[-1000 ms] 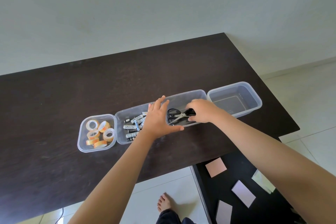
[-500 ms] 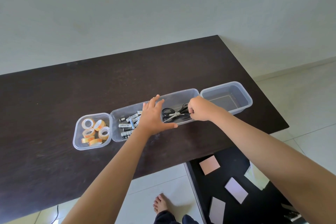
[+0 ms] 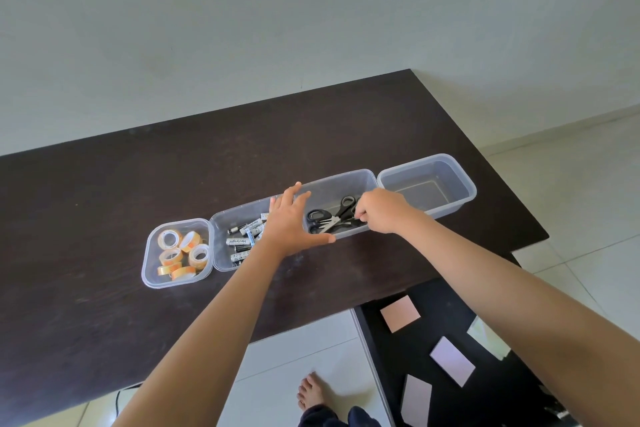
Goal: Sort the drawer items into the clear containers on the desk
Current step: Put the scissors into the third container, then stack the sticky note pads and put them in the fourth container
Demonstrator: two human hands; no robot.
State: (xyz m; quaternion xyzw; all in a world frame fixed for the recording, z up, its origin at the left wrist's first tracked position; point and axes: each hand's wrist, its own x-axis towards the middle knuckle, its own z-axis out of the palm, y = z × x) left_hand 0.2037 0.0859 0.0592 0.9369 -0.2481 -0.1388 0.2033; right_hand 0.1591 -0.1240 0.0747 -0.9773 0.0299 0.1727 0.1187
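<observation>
- Against the frames just before, the scissors (image 3: 330, 217) now lie lower in the scissors container (image 3: 360, 177), flat on its floor, and their black handles have swung to point away from the person.
- The right hand (image 3: 381, 215) has shifted from covering the handles to the near right end of the scissors; its fingers are curled down inside the container, seemingly pinching the blade end, though I cannot tell if the grip is firm.
- The left hand (image 3: 294, 222) has stayed put: fingers straight and spread, thumb along the near wall, steadying the container's left end and holding nothing.
- This suggests the scissors are nearly sorted; only the release remains.
- Left of the scissors container, touching it, the battery container (image 3: 221, 229) holds batteries (image 3: 242, 239); further left, the small square container (image 3: 152, 274) holds tape rolls (image 3: 181, 253).
- Right of the scissors container, touching it, stands an empty container (image 3: 464, 180), likely for the paper pads (image 3: 400, 314) in the open drawer (image 3: 491, 305) below.
- The row sits near the desk's (image 3: 104, 288) front edge, and the empty container is close to the right corner; behind the row the desk offers wide room.
- Withdrawing the right hand upward should clear the walls.
</observation>
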